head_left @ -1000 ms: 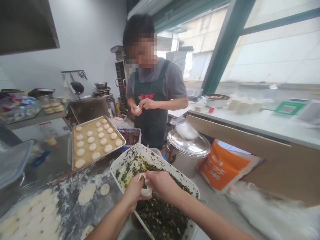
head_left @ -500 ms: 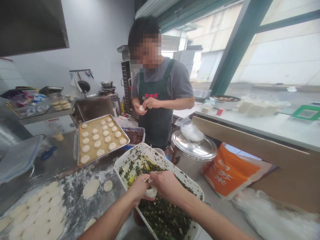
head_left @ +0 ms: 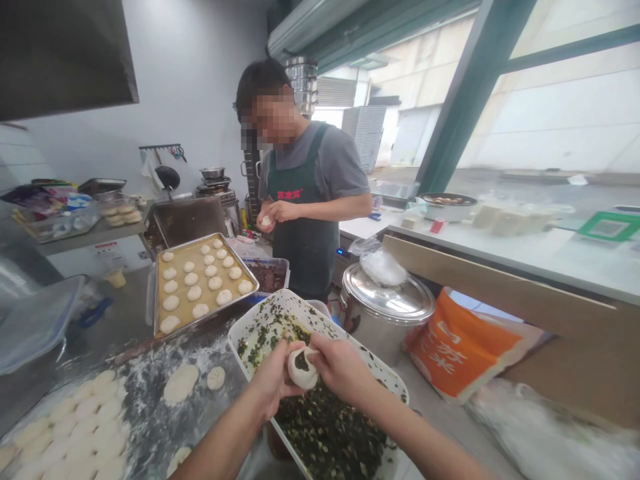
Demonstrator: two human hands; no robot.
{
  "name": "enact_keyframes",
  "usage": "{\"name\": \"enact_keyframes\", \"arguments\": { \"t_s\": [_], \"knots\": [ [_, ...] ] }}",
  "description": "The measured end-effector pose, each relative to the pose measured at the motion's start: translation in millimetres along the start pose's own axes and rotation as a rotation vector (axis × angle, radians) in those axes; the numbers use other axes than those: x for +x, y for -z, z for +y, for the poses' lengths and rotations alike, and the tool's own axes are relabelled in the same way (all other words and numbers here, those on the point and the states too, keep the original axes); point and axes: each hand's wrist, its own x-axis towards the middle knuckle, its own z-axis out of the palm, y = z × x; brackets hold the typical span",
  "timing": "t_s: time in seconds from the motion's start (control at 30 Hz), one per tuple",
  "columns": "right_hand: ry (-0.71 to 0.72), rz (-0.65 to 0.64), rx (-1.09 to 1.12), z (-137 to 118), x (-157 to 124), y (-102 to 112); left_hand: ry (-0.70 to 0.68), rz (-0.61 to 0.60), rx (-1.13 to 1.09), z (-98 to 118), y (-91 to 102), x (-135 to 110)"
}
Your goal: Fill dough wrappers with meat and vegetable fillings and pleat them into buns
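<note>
Dough round (head_left: pixel 303 371) now shows dark green filling in its opening, cupped between the half-closed left hand (head_left: pixel 271 381) and right hand (head_left: pixel 340 369), held above the middle of the white tray (head_left: pixel 295 308) of chopped greens (head_left: pixel 327 433).

grey wall (head_left: pixel 190 87) | green-framed windows (head_left: pixel 565 113) | white counter (head_left: pixel 520 250), wooden front (head_left: pixel 500 280)

This was a commercial food-prep kitchen: a flour-dusted stainless tabletop (head_left: pixel 150 360) carried dough rounds (head_left: pixel 75 427) beside a loaded sheet pan (head_left: pixel 239 261), a large steel stockpot (head_left: pixel 387 293) stood close by, a gas burner (head_left: pixel 214 183) sat against the wall, and an aproned worker (head_left: pixel 305 247) stood opposite.
</note>
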Motion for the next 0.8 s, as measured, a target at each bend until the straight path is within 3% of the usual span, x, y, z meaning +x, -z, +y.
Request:
{"name": "enact_keyframes", "arguments": {
  "t_s": [0.17, 0.33, 0.43, 0.67, 0.8],
  "knots": [
    [-0.037, -0.049, 0.289, 0, -6, -2, -0.101, 0.133, -0.184, -16, -6.2, 12],
    [0.058, -0.104, 0.029, -8, -15, 2, -0.117, 0.254, -0.243, -36, -16.7, 23],
    [0.026, -0.094, -0.009, -12, -15, 5, -0.087, 0.283, -0.243, -38, -17.4, 23],
    [0.106, -0.151, -0.148, -15, -13, 8, -0.013, 0.125, -0.314, -40, -11.7, 16],
    [0.088, -0.153, -0.222, -22, -14, 8, 0.009, 0.193, -0.311, -42, -11.7, 15]
  ]
}}
